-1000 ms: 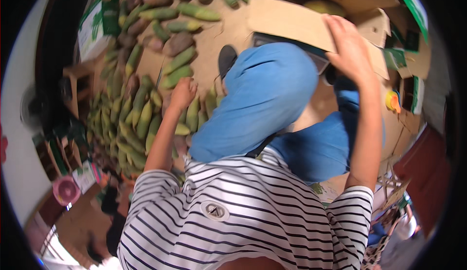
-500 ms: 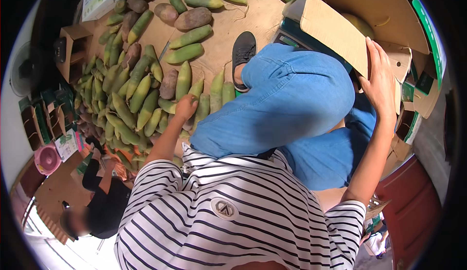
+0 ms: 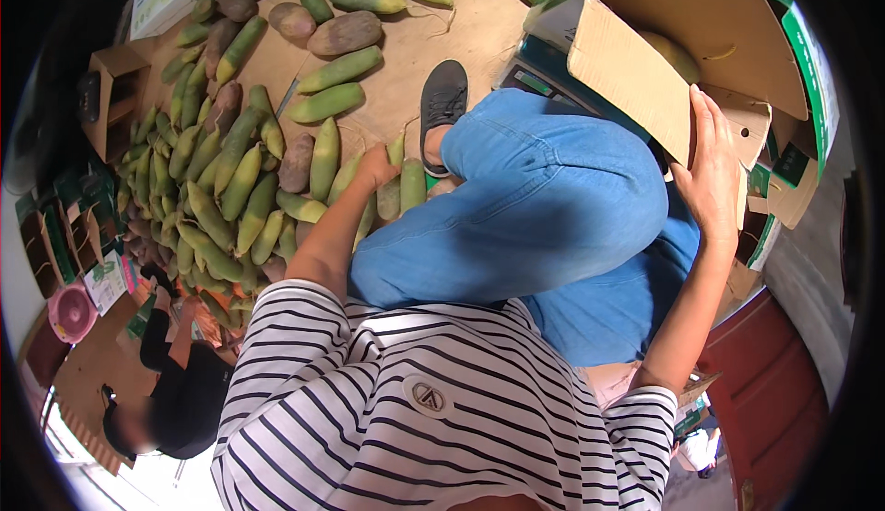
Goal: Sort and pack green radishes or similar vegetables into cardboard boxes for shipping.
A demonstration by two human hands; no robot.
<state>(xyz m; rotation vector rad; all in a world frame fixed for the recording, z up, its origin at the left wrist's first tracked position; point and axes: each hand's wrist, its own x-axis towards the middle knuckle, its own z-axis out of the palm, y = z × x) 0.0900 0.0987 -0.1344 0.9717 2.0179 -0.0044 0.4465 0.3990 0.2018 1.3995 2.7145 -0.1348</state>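
Note:
My left hand (image 3: 376,170) is closed around the middle of a long green radish (image 3: 388,201). The radish's thin root end pokes out past the fingers, and the palm hides part of it. Touching it on the right is another green radish (image 3: 413,187); to the left lie a pale green one (image 3: 324,159) and a purplish-brown root (image 3: 296,163). My right hand (image 3: 714,175) lies along the edge of a cardboard carton's flap (image 3: 636,78), fingers stretched out and thumb apart. Inside that carton, a green radish (image 3: 671,55) shows partly behind the flap.
A large heap of green radishes (image 3: 212,216) spreads over the left side of the cardboard-covered floor (image 3: 406,59). A dark device (image 3: 535,78), perhaps a scale, sits beside the carton. At lower left, a person in black (image 3: 189,391) is near a pink basin (image 3: 72,315).
My left hand has moved forward and to the right, from beside the pile onto a green radish near my shoe. My right hand stays at the carton flap. The view has shifted slightly.

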